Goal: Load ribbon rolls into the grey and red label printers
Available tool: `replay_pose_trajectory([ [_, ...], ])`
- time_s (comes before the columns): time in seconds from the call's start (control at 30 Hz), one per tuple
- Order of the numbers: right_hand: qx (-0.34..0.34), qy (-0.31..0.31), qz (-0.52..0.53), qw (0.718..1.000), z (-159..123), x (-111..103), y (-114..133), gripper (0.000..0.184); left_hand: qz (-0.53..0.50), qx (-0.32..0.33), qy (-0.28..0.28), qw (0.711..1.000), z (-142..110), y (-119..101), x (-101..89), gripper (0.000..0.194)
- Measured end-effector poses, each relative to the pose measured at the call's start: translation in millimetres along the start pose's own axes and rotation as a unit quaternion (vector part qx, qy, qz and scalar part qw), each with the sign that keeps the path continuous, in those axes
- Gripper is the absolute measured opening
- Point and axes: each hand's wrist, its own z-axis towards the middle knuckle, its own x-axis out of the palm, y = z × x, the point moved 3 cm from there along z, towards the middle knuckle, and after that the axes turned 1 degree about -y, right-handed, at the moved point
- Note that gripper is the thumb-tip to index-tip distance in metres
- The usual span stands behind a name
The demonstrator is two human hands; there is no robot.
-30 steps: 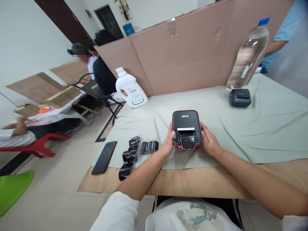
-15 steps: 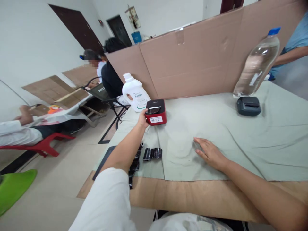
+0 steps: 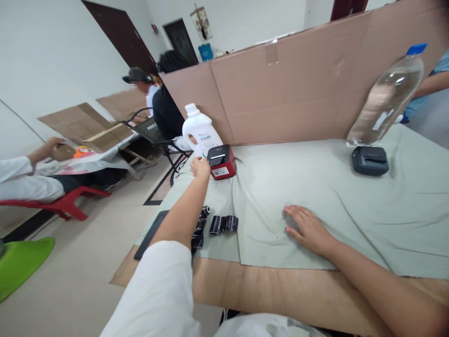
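Note:
My left hand (image 3: pixel 200 167) is at the left side of a red and black box-shaped device (image 3: pixel 224 161), in front of a white plastic jug (image 3: pixel 201 131). Its fingers are loosely bent and apart, with nothing visible in them; whether they touch the device I cannot tell. The device rests on the pale green cloth (image 3: pixel 266 178) and bears a white label on its front. My right hand (image 3: pixel 308 229) lies flat on the cloth, holding nothing. Between my arms is a pair of small black rolls (image 3: pixel 223 224); more black rolled film (image 3: pixel 199 229) is partly hidden by my left forearm.
A tall clear bottle (image 3: pixel 387 98) with a blue cap stands at the right behind a dark grey device (image 3: pixel 370 160). A cardboard panel (image 3: pixel 280 93) runs along the table's back. A dark flat item (image 3: pixel 150 236) lies at the left edge. Other people sit beyond the table.
My left hand has let go of the red and black device and shifted to its left. The device now sits slightly left, closer to the jug. My right hand stays on the cloth.

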Motion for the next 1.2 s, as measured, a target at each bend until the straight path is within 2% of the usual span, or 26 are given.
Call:
replay_pose_trajectory([
  [0.07,0.003,0.004,-0.009,1.0,-1,0,4,0.045,0.027,0.063,-0.017,0.998,-33,-6,2.3,0.025],
  [0.1,0.007,0.005,-0.013,1.0,-2,0,8,0.043,0.033,0.11,0.01,0.993,-56,-8,5.4,0.025],
  [0.13,0.012,0.007,-0.013,1.0,-3,-1,12,0.041,0.021,0.153,0.065,0.986,-82,-9,9.3,0.025],
  [0.17,0.014,0.013,-0.006,1.0,-2,-3,17,0.039,0.006,0.19,0.149,0.971,-110,-7,13.1,0.025],
  [0.27,0.006,0.061,0.067,0.996,8,-15,21,0.034,0.017,0.255,0.345,0.903,-194,6,11.8,0.028],
  [0.33,0.035,0.064,0.1,0.992,24,-34,4,0.033,0.06,0.271,0.44,0.854,-235,19,5.8,0.026],
  [0.4,0.096,-0.007,0.018,0.995,42,-65,-35,0.033,0.13,0.271,0.499,0.813,-261,29,1.0,0.022],
  [0.43,0.145,-0.051,-0.042,0.987,49,-84,-59,0.036,0.169,0.271,0.513,0.797,-269,32,-0.4,0.02],
  [0.53,0.336,-0.158,-0.17,0.913,54,-133,-138,0.061,0.27,0.284,0.515,0.763,-285,33,-0.7,0.022],
  [0.6,0.429,-0.169,-0.182,0.868,48,-150,-181,0.074,0.312,0.3,0.502,0.748,-295,30,1.1,0.027],
  [0.7,0.54,-0.17,-0.134,0.813,34,-153,-221,0.084,0.355,0.334,0.453,0.746,-308,30,5.1,0.029],
  [0.77,0.561,-0.164,-0.108,0.804,30,-147,-232,0.09,0.369,0.369,0.41,0.749,-315,33,7.7,0.028],
  [0.9,0.552,-0.159,-0.105,0.812,31,-137,-228,0.085,0.367,0.412,0.381,0.742,-319,41,9.8,0.028],
  [1.0,0.559,-0.179,-0.118,0.801,34,-138,-214,0.076,0.342,0.403,0.382,0.758,-312,44,9.1,0.026],
  [1.1,0.562,-0.207,-0.078,0.797,38,-136,-188,0.074,0.24,0.352,0.397,0.813,-298,46,11.4,0.018],
  [1.13,0.546,-0.212,-0.047,0.809,40,-133,-176,0.074,0.185,0.318,0.403,0.838,-293,47,13.2,0.016],
  [1.2,0.465,-0.209,0.015,0.86,42,-122,-145,0.072,0.058,0.217,0.421,0.879,-282,51,17.5,0.017],
])
